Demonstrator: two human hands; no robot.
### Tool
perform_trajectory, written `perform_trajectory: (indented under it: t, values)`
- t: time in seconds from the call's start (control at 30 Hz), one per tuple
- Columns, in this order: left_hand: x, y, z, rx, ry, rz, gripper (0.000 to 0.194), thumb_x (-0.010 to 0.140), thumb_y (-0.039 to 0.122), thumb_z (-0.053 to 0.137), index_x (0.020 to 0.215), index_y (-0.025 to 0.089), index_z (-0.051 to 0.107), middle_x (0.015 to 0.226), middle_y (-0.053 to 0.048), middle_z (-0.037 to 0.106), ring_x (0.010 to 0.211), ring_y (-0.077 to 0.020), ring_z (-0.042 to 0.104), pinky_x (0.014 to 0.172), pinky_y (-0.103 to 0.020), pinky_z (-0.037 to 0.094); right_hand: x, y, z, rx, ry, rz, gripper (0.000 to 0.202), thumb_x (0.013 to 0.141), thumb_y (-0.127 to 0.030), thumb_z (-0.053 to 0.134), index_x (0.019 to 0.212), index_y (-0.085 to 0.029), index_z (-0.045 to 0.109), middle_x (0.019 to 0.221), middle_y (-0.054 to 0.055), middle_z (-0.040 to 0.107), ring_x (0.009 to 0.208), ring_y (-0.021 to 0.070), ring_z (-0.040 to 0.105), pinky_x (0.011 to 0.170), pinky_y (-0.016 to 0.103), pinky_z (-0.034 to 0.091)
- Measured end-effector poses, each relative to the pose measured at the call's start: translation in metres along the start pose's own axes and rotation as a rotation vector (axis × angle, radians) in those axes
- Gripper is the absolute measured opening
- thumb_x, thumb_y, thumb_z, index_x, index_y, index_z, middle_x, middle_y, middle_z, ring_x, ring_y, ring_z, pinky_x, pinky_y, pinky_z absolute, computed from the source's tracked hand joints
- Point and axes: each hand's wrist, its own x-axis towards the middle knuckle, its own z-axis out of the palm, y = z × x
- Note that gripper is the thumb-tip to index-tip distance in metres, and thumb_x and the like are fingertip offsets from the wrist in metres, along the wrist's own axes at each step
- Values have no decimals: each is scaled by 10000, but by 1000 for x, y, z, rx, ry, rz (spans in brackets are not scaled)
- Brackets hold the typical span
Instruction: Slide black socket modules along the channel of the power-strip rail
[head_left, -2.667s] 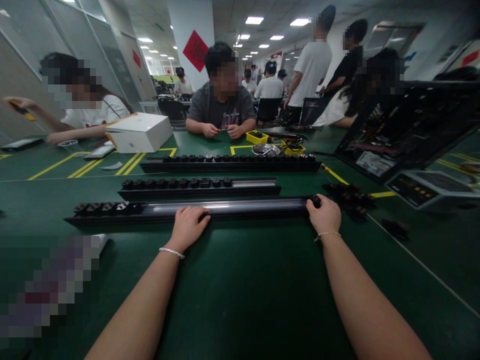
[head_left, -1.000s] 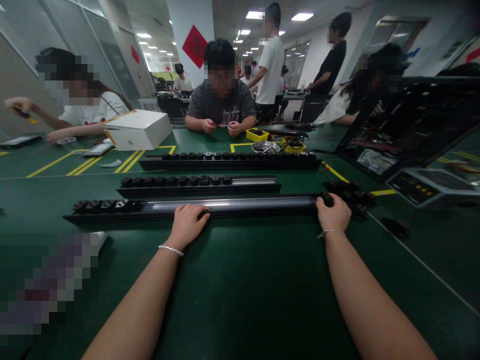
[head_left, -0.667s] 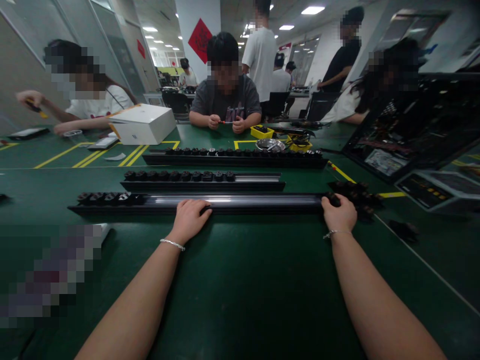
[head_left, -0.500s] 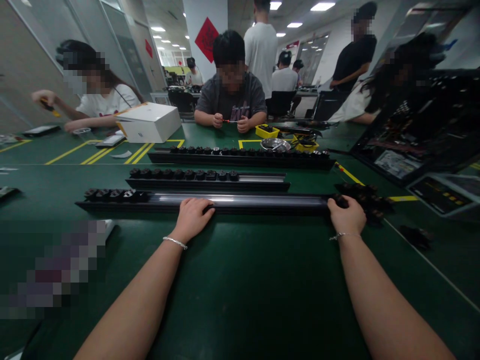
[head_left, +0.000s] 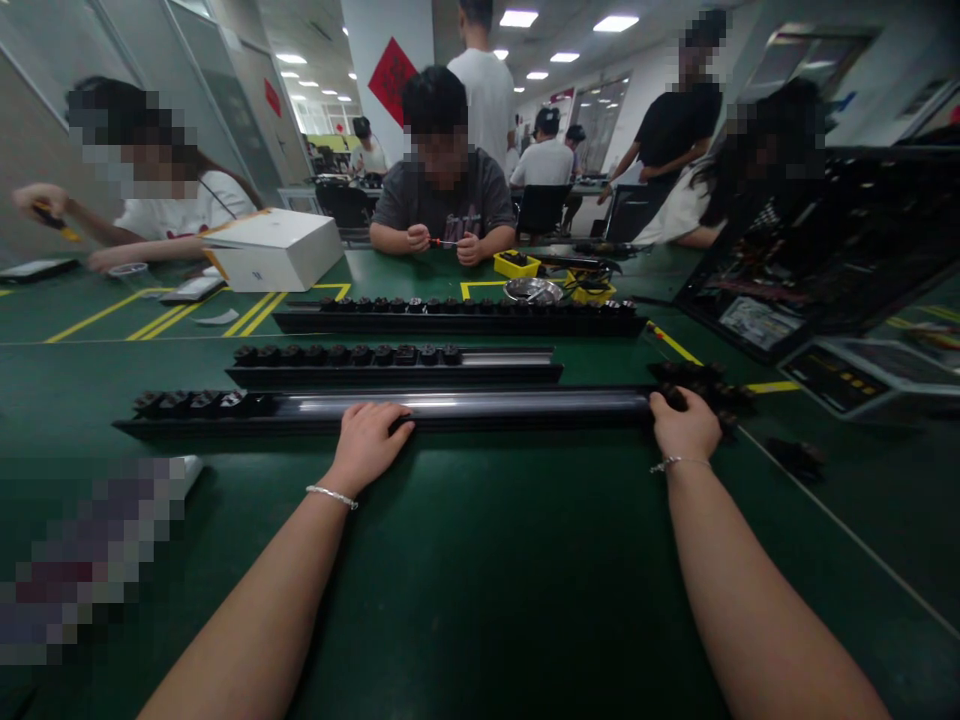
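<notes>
A long black rail (head_left: 465, 404) with a shiny inner channel lies across the green table before me. Several black knob-like parts (head_left: 202, 400) sit in its left end. My left hand (head_left: 369, 440) grips the rail left of its middle, fingers over the channel and thumb along the near edge. At the rail's right end, my right hand (head_left: 688, 428) pinches a small black part (head_left: 674, 398), mostly covered by the fingers. Just beyond that hand is a pile of similar black parts (head_left: 720, 385).
Behind lie a shorter rail (head_left: 390, 375) and a longer one (head_left: 457, 322), both carrying black parts. A loose black part (head_left: 795, 458) is at right. A white box (head_left: 277, 250), metal bowl (head_left: 532, 291), yellow tray (head_left: 516, 264) and open black case (head_left: 795, 250) stand farther off. People sit across the table.
The view has shifted slightly, moving most things leftward in the picture. Both hands keep their places on the rail, and the right hand still holds the black part at its right end.
</notes>
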Motion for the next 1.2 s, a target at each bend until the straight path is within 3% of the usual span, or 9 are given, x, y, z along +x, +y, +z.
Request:
perform_trajectory:
  t: [0.33,0.73,1.2]
  values:
    - [0,0,0,12,8,8,301,860,409,423,993,243,636,978,-44,696,966,-245,584,913,-428,333,5,5,-1,-12,34,26,429,677,-419,606,1021,-172,674,938,94,663,863,251,588,865,431,444]
    - [-1,-3,2,12,24,27,322,860,417,412,987,233,643,967,-55,696,950,-249,593,907,-428,341,6,3,-7,51,38,74,455,687,-383,612,1071,-142,655,1030,116,657,963,281,582,930,453,417]
    - [-1,-3,1,36,-2,32,328,869,414,407,1007,228,640,986,-51,694,976,-237,588,906,-414,340,14,15,-2,85,136,114,440,713,-372,585,1085,-143,634,1073,110,648,1013,275,577,948,430,410]
